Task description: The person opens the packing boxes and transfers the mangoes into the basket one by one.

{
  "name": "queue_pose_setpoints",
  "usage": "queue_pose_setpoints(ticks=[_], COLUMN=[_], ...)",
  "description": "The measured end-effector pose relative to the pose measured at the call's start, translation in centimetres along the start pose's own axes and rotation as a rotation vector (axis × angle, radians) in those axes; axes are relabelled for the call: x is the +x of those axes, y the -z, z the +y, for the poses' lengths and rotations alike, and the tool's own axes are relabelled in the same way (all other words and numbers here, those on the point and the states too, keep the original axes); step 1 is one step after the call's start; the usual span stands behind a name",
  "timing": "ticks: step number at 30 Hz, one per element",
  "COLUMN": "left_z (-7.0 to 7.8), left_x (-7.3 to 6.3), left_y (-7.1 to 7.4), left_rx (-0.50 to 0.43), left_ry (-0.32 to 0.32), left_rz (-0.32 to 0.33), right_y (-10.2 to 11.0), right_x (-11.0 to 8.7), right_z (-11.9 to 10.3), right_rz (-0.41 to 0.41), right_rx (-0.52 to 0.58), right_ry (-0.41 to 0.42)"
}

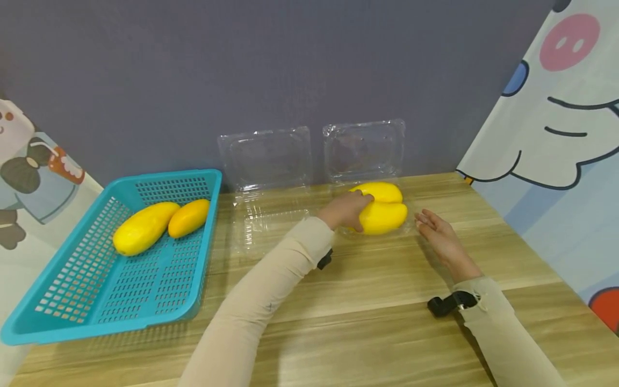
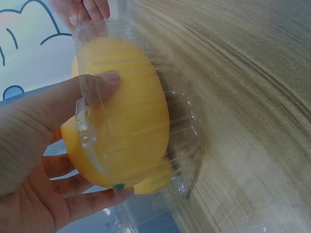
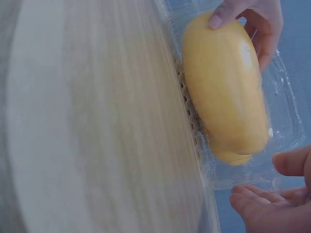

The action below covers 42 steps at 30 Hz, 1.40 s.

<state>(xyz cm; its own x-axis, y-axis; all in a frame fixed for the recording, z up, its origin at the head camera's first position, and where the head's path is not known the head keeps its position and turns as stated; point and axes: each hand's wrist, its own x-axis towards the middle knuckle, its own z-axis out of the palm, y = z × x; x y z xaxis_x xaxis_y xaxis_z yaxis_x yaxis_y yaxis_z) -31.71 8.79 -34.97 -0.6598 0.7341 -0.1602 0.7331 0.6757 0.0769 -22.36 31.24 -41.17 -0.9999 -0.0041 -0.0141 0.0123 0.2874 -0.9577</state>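
Observation:
My left hand (image 1: 347,208) grips the near one of two yellow mangoes by its left end, thumb on the near side. This near mango (image 1: 384,219) lies alongside the far mango (image 1: 384,190) in the base of a clear plastic clamshell box, whose lid (image 1: 364,150) stands raised behind them. In the left wrist view, my left thumb (image 2: 109,80) overlaps the box's clear wall (image 2: 87,128). Just right of the box, my right hand (image 1: 441,239) is held with fingers extended and nothing in it. Its fingertips come close to the box edge in the right wrist view.
To the left is a turquoise basket (image 1: 157,317) with a large yellow fruit (image 1: 145,228) and a smaller orange-yellow mango (image 1: 188,219). A second clear box with raised lid (image 1: 268,158) stands between basket and mangoes. Behind the wooden table (image 1: 377,333) rises a grey wall (image 1: 271,64).

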Motion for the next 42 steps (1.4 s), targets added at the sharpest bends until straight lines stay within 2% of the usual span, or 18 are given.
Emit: queue_pose_setpoints(ticks=[6,14,25,28,37,42], left_z=[-0.3,-0.6,-1.0,-1.2,-1.6,-1.9], left_x=[-0.1,-0.6,-1.7,-2.4,-5.2,-7.2], left_y=[0.1,0.8,2.3,2.9,5.0,6.1], left_rx=[0.043,0.038,0.030,0.020,0.091,0.043], left_ry=[-0.025,-0.053,-0.032,-0.023,-0.007,0.012], left_rz=[0.018,0.060,0.100,0.112,0.192,0.208], right_y=[-0.1,0.0,0.0,0.0,0.3,0.3], right_x=[0.1,0.3,0.5,0.4,0.1,0.0], right_z=[0.0,0.1,0.0,0.0,0.2,0.2], right_rz=[-0.005,-0.008,-0.010,-0.016,-0.012,-0.021], right_rx=[-0.010,-0.017,-0.007,-0.006,-0.015,-0.012], right_ry=[0.004,0.010,0.011,0.010,0.022,0.015])
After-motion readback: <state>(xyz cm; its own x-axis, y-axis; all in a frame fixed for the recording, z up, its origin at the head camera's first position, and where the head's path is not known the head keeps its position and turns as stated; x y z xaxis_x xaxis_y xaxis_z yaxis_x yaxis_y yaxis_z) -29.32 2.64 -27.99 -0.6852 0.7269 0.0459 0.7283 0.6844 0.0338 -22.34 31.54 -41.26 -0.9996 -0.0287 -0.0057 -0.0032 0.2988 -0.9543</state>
